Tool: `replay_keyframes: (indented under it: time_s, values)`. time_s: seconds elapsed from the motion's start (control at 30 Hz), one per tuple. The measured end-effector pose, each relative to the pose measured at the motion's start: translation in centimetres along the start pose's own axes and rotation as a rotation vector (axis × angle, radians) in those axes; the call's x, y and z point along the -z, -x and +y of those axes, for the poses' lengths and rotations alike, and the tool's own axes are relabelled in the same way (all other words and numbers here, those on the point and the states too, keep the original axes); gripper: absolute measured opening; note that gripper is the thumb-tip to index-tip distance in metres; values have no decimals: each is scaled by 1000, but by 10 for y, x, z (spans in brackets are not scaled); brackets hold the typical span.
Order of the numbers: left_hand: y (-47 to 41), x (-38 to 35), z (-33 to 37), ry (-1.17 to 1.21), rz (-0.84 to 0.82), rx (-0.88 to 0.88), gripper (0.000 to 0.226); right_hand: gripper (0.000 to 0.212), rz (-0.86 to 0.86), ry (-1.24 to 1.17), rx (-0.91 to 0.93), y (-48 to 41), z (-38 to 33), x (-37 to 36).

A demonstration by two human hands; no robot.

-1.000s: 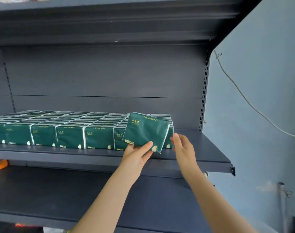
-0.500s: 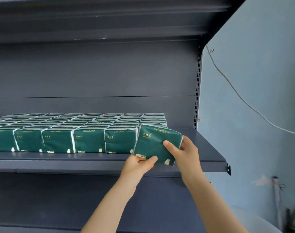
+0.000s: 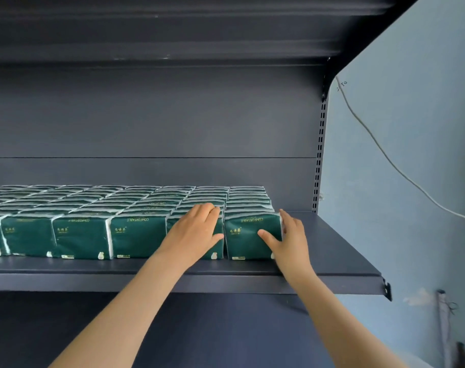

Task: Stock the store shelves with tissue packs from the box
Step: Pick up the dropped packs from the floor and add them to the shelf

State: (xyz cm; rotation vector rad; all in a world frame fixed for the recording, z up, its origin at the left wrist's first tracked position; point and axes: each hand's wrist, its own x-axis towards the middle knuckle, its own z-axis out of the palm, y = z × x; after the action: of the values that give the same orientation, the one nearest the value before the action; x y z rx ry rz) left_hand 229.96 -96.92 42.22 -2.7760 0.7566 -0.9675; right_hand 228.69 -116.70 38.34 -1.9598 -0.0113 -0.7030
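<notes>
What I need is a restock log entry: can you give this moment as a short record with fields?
shelf: dark grey, green packs in rows from the left
end pack: upright, right end of front row
right grip: holds end pack, thumb on its front
left grip: flat on neighbour pack
right of end pack: bare shelf
box: not in view
</notes>
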Motion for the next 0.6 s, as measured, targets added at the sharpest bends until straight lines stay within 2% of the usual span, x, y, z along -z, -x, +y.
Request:
replay_keyframes:
  time_s: [0.17, 0.33, 0.6]
  values:
    - [-7, -11, -9, 6, -99, -1, 66, 72, -2, 90, 19, 0, 11, -16]
    - [-5, -20, -15, 69, -98, -5, 70, 60, 55, 79, -11, 1, 8, -23]
    - [-4, -27, -12, 92, -35, 15, 63, 59, 62, 138, -87, -1, 3, -23]
